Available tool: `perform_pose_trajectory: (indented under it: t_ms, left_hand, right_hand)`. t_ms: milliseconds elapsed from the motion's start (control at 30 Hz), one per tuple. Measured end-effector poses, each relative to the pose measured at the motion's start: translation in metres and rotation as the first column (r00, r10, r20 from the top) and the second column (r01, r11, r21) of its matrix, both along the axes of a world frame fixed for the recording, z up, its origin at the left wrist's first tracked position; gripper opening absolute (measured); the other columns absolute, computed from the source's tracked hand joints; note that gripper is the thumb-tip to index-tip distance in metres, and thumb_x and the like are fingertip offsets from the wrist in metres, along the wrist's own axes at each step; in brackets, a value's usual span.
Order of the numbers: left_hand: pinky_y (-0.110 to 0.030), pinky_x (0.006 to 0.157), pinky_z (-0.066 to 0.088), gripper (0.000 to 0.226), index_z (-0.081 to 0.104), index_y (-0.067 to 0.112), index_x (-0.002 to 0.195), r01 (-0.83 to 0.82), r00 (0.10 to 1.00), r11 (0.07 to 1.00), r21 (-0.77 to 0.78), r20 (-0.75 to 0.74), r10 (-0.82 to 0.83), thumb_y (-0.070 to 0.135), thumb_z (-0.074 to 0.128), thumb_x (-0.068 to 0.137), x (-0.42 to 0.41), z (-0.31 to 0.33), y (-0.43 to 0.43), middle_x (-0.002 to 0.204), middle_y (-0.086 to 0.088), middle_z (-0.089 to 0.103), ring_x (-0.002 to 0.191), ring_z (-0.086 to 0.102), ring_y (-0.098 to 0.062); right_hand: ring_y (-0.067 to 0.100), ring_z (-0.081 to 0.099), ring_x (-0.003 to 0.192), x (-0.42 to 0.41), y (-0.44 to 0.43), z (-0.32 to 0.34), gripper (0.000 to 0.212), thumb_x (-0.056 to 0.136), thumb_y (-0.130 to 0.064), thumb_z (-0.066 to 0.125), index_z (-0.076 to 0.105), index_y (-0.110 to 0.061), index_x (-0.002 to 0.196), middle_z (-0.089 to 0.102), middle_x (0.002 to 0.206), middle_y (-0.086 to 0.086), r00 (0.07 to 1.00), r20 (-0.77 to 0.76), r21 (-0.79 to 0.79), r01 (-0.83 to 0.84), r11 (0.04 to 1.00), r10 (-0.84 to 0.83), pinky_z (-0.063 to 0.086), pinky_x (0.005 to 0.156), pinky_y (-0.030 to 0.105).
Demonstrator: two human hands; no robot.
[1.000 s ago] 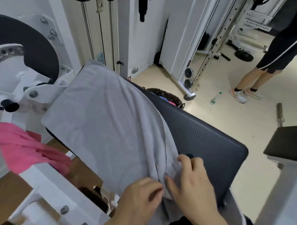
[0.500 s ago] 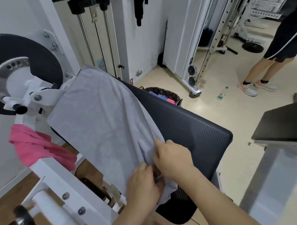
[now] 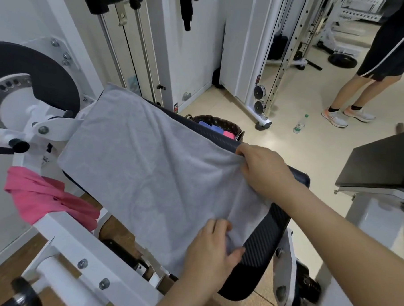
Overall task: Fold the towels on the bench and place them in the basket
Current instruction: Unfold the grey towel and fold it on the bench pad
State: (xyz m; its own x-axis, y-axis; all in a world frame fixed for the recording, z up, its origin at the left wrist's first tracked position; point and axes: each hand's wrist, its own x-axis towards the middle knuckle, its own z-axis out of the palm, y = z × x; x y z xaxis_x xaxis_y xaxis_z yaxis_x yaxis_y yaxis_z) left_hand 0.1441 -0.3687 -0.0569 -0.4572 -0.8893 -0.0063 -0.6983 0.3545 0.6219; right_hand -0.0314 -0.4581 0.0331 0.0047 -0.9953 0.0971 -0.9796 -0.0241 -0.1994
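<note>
A grey towel (image 3: 147, 169) is spread flat over the black padded surface (image 3: 265, 245), its near edge gathered into soft folds. A pink towel (image 3: 43, 201) is draped crumpled over the white frame beside it. Folded blue, purple and pink towels are seen inside the dark woven basket (image 3: 215, 120) beyond the surface.

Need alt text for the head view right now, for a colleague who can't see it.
Both hands grip the near edge of a grey towel spread over a black padded bench: left hand low, right hand further along. A pink towel hangs left; a basket sits behind.
</note>
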Motion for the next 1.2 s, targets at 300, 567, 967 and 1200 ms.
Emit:
perform_pose_trajectory:
  t_ms: [300,567,967,1200]
  left_hand:
    - [-0.027,0.040,0.046,0.010,0.069,0.023,0.088,0.030,0.999,0.967,-0.254,0.050,-0.018,0.024,0.072,0.079,-0.002,0.001,0.010,0.073,0.007,0.055,0.059,0.054,-0.013]
    - [-0.031,0.061,0.053,0.028,0.064,0.017,0.118,0.113,0.988,0.975,-0.192,-0.084,-0.131,0.026,0.047,0.097,-0.035,0.024,0.017,0.092,0.002,0.066,0.071,0.063,-0.019]
    - [-0.019,0.040,0.034,0.026,0.064,0.028,0.087,0.217,0.943,0.968,-0.128,0.283,-0.174,0.032,0.079,0.066,-0.029,0.007,0.033,0.065,0.012,0.060,0.050,0.056,-0.009]
    - [-0.027,0.054,0.045,0.009,0.055,0.025,0.079,0.110,0.992,0.993,-0.040,-0.061,-0.112,0.031,0.057,0.085,-0.021,0.010,0.036,0.065,0.012,0.054,0.059,0.050,-0.009]
  right_hand:
    - [0.027,0.057,0.083,-0.031,0.011,-0.011,0.012,0.092,-0.028,0.053,0.052,-0.017,0.089,0.061,0.089,0.002,0.997,-0.076,0.036,0.008,0.999,-0.005,0.035,0.060,0.033]
    - [0.034,0.058,0.082,-0.065,-0.007,0.001,0.015,0.098,-0.031,0.042,0.052,-0.023,0.106,0.056,0.098,0.004,0.997,-0.070,-0.075,0.038,0.996,-0.044,0.044,0.065,0.037]
    - [0.032,0.046,0.042,-0.072,-0.001,-0.019,0.013,0.092,-0.015,0.060,0.055,-0.004,0.088,0.053,0.077,0.015,0.947,-0.320,-0.232,-0.072,0.970,-0.006,0.031,0.047,0.031]
    - [0.027,0.045,0.056,-0.068,0.002,-0.013,0.018,0.078,0.003,0.046,0.057,-0.003,0.090,0.053,0.082,0.017,0.870,-0.471,-0.280,-0.305,0.910,0.146,0.032,0.047,0.033]
